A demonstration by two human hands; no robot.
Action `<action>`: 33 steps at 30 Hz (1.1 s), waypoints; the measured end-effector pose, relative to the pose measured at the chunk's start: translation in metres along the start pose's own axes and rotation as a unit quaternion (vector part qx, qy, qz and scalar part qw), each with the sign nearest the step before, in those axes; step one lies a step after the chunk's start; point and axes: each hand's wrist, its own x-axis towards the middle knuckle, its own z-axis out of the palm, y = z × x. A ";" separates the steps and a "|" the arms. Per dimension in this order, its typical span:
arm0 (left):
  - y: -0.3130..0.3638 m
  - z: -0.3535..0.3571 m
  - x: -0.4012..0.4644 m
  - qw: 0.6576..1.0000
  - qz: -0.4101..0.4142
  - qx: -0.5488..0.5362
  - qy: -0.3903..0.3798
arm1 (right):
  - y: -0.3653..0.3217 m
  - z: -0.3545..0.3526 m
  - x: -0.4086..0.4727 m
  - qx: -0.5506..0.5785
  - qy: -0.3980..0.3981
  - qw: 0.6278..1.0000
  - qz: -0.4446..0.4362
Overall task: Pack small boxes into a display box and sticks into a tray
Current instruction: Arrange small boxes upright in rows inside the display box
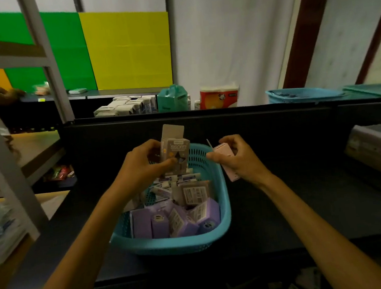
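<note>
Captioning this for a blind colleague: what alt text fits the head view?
Left hand holds a grey small box with its flap open, right hand holds a pink box, both above a blue basket of purple and white boxes on a dark table.

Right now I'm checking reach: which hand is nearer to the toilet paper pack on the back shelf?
Right. The right hand, holding a pink box, is nearly straight below the toilet paper pack. The left hand, holding a grey box, is further to the left.

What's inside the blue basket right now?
The blue basket holds loose small boxes: purple ones nearest, white-labelled ones behind. Anything beneath them is covered.
</note>
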 end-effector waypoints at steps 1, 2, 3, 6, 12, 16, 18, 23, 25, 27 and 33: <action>0.004 0.003 0.001 1.000 0.008 -0.003 -0.003 | 0.001 -0.004 -0.002 -0.003 -0.005 1.000 0.005; 0.007 0.006 0.002 1.000 0.016 -0.005 -0.006 | 0.003 -0.009 -0.005 -0.002 -0.008 1.000 0.011; 0.011 0.009 0.003 1.000 0.025 -0.010 -0.009 | 0.005 -0.014 -0.008 0.003 -0.005 1.000 0.019; 0.023 0.021 0.006 0.998 0.049 -0.032 -0.027 | 0.011 -0.032 -0.019 0.008 0.002 0.999 0.034; 0.051 0.058 0.011 0.993 0.087 -0.039 -0.063 | 0.025 -0.077 -0.041 -0.013 0.009 0.999 0.037; 0.076 0.091 0.016 0.991 0.102 -0.037 -0.075 | 0.030 -0.114 -0.056 -0.022 0.014 0.998 0.051; 0.089 0.113 0.018 0.990 0.109 -0.039 -0.083 | 0.038 -0.140 -0.066 -0.006 0.009 0.998 0.067; 0.130 0.181 0.020 0.987 0.126 -0.017 -0.103 | 0.061 -0.212 -0.095 -0.028 0.031 0.995 0.089; 0.142 0.203 0.020 0.984 0.133 -0.025 -0.113 | 0.072 -0.236 -0.104 -0.043 0.050 0.994 0.092; 0.158 0.232 0.020 0.982 0.137 -0.030 -0.129 | 0.085 -0.268 -0.116 -0.043 0.076 0.992 0.092; 0.201 0.310 0.016 0.971 0.143 -0.101 -0.160 | 0.121 -0.353 -0.152 -0.021 0.145 0.984 0.098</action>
